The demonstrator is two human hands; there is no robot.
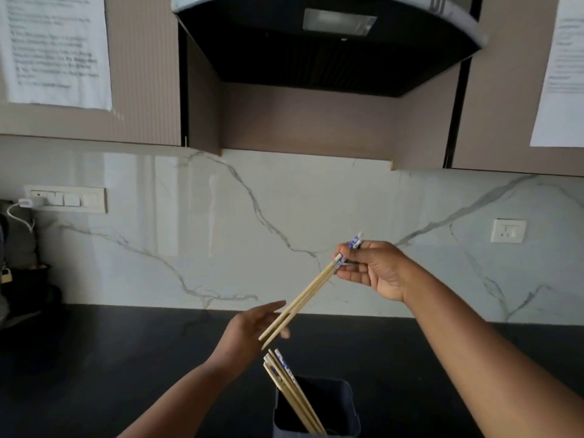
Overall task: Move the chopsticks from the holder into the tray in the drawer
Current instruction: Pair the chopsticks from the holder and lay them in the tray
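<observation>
My right hand (373,268) grips a pair of wooden chopsticks (303,298) by their blue-and-white patterned ends, well above the counter. The pair slants down to the left, with its thin tips over the fingers of my left hand (252,330). That hand is spread open behind the tips, fingers apart, and I cannot tell whether it touches them. Just below stands a dark square holder (319,409) at the bottom edge, with several more chopsticks (290,390) leaning to its left side. No drawer or tray is in view.
A black countertop (110,358) runs across the lower part, backed by a white marble splashback (189,241). A range hood (328,42) hangs overhead between cabinets with taped paper sheets (57,49). Dark items and a plugged-in charger (25,203) sit at the far left.
</observation>
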